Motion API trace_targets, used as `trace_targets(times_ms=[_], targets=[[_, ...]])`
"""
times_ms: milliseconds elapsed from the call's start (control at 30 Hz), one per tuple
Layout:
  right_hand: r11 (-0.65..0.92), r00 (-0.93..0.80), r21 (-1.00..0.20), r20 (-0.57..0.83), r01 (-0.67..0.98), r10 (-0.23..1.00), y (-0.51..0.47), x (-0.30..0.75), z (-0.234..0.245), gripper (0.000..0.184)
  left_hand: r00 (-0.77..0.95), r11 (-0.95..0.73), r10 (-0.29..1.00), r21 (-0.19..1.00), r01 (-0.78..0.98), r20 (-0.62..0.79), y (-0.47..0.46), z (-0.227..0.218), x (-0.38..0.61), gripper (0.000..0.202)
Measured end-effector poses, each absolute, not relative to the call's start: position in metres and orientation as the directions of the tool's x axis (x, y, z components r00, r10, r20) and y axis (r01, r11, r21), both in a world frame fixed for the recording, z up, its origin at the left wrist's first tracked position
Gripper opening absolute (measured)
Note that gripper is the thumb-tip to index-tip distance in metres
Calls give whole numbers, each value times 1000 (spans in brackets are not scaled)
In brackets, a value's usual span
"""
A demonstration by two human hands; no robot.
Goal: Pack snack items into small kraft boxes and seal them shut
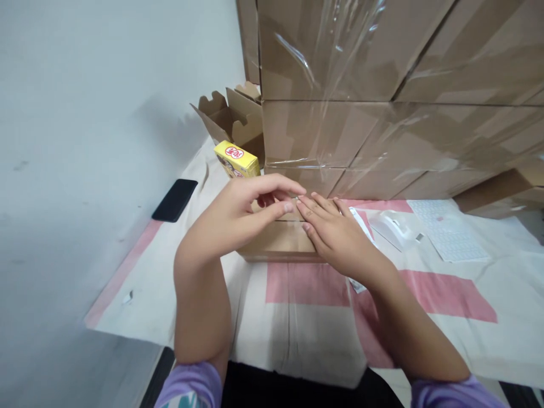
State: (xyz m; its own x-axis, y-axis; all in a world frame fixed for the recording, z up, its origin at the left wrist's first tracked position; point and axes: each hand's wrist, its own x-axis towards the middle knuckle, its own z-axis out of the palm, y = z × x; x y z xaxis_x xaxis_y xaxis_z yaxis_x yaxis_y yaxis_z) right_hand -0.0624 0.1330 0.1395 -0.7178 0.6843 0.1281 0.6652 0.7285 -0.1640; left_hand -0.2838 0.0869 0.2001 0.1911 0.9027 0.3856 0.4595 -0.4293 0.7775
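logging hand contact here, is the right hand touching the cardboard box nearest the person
Touching: the head view shows the right hand palm down, its fingers lying flat on top of the cardboard box.

You have open cloth to pass over in front of the carton. Behind it, the film-wrapped stack of boxes walls you off. A yellow box stands just behind your left hand, and a white device obstructs the table right of your right hand.
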Motion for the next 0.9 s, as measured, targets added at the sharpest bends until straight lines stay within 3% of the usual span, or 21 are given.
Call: trace_targets(times_ms=[400,600,900], targets=[[773,-766,-188,125,605,630,139,-59,137,49,370,-385,902,805,452,223,108,179,-272,26],[777,-773,-179,111,603,625,138,-58,136,54,346,-340,921,803,489,180,116,169,-270,29],[795,-795,-197,101,573,598,138,-54,139,59,354,-341,913,858,383,205,109,181,-275,23]])
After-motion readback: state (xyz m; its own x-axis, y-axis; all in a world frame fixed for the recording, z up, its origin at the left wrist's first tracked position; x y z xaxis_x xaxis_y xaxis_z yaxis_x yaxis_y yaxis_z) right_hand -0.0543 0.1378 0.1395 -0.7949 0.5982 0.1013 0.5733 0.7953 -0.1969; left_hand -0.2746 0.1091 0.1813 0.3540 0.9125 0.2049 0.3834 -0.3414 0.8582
